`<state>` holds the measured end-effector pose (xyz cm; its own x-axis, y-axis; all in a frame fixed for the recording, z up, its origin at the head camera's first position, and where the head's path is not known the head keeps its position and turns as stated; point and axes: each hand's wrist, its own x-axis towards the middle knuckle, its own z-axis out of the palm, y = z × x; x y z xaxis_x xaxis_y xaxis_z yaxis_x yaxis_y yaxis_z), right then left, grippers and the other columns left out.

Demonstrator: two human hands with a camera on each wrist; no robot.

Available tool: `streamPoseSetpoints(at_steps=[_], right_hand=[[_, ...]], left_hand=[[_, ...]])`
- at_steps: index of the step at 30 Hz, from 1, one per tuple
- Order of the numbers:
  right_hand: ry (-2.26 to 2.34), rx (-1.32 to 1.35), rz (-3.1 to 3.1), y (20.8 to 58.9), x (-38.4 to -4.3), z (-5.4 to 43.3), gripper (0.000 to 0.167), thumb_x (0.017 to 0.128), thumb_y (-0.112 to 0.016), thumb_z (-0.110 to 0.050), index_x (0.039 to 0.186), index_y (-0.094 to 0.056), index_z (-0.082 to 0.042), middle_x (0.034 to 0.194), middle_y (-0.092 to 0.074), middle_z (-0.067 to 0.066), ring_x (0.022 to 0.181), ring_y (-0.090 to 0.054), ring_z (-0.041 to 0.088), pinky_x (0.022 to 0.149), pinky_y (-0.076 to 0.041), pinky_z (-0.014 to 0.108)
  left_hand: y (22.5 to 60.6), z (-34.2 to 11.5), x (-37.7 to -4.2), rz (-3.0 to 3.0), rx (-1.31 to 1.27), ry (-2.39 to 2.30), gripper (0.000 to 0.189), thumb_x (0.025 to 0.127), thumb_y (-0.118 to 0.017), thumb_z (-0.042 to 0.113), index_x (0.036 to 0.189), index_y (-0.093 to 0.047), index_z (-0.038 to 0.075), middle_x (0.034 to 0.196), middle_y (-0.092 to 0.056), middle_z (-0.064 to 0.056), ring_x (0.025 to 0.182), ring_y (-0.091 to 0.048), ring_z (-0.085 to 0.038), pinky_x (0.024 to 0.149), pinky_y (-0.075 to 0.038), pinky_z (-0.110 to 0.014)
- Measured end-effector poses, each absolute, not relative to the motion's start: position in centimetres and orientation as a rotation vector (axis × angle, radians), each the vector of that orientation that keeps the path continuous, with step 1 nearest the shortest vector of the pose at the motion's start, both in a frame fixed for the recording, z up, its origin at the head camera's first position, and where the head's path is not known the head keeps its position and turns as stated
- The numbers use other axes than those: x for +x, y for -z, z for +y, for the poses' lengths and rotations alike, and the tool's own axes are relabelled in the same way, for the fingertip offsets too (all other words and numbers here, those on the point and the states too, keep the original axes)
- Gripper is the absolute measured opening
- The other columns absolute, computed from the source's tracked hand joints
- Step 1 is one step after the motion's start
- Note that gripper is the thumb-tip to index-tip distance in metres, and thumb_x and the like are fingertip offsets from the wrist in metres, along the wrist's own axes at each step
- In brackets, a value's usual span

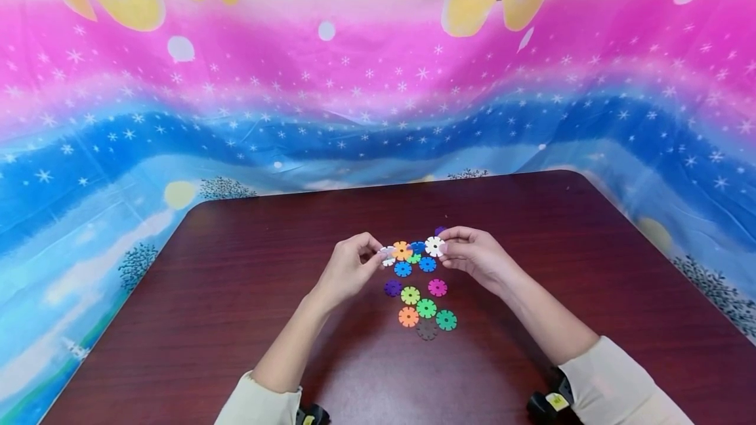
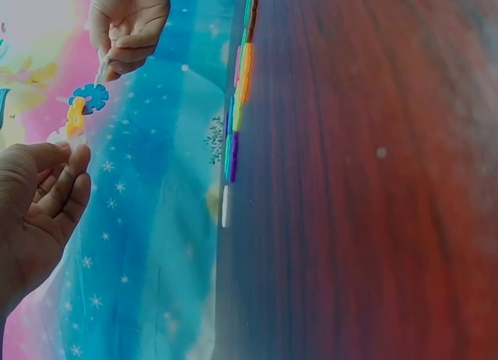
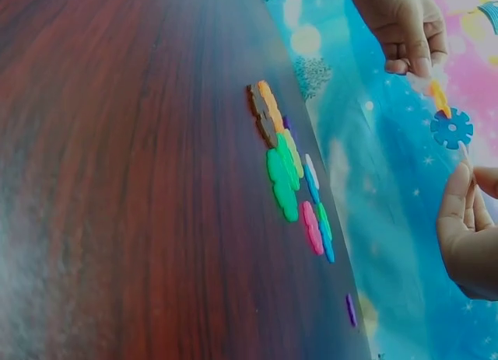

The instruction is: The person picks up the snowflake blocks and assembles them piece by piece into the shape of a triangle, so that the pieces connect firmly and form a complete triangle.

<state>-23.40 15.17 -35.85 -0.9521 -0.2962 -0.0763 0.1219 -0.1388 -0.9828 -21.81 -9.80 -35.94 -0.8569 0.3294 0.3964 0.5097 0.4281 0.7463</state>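
Both hands hold a short chain of notched plastic interlocking discs up above the table. My left hand (image 1: 351,264) pinches a pale, whitish disc at the chain's left end, mostly covered by the fingertips. Next to it come an orange disc (image 1: 402,250) and a blue disc (image 2: 91,98), slotted together at an angle. At the right end, my right hand (image 1: 480,258) pinches a white disc (image 1: 434,246) between thumb and fingers. The right wrist view shows this white disc edge-on against the blue disc (image 3: 452,129).
Loose discs lie flat on the dark red-brown table (image 1: 236,320) below the hands: a magenta disc (image 1: 438,287), a brown disc (image 1: 428,329), a dark green disc (image 1: 446,320) and several others. A purple disc (image 1: 440,231) lies behind the right fingers. A patterned cloth (image 1: 354,84) hangs around the table.
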Motion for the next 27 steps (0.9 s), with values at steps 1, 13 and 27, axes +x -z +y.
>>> streamPoseSetpoints(at_steps=[1,13,27], right_hand=[[2.173,-0.189,1.847,35.78,-23.35,15.11,0.013,0.087,-0.059,0.000,0.099,-0.058,-0.003,0.080,-0.061,0.006,0.072,-0.062,0.016,0.069,-0.053,0.026],[2.251,-0.194,1.780,35.32,-22.93,14.34,0.011,0.086,-0.059,0.004,0.089,-0.064,-0.006,0.077,-0.063,0.006,0.066,-0.061,0.013,0.067,-0.052,0.025],[2.169,-0.244,1.909,35.58,-22.96,14.27,0.014,0.092,-0.057,-0.014,0.100,-0.057,-0.002,0.080,-0.058,0.005,0.070,-0.060,0.014,0.071,-0.051,0.026]], left_hand=[[35.92,-9.77,-21.78,-2.487,-0.738,1.397,0.005,0.086,-0.064,0.003,0.085,-0.059,0.006,0.071,-0.063,-0.006,0.063,-0.058,-0.018,0.054,-0.048,-0.024],[35.67,-9.57,-21.85,-2.402,-0.767,1.369,0.006,0.086,-0.063,0.002,0.082,-0.059,0.005,0.071,-0.061,-0.003,0.061,-0.058,-0.018,0.055,-0.048,-0.029],[35.73,-9.89,-21.84,-2.378,-0.793,1.366,0.005,0.087,-0.062,0.002,0.084,-0.059,0.004,0.073,-0.063,-0.004,0.062,-0.060,-0.016,0.056,-0.049,-0.028]])
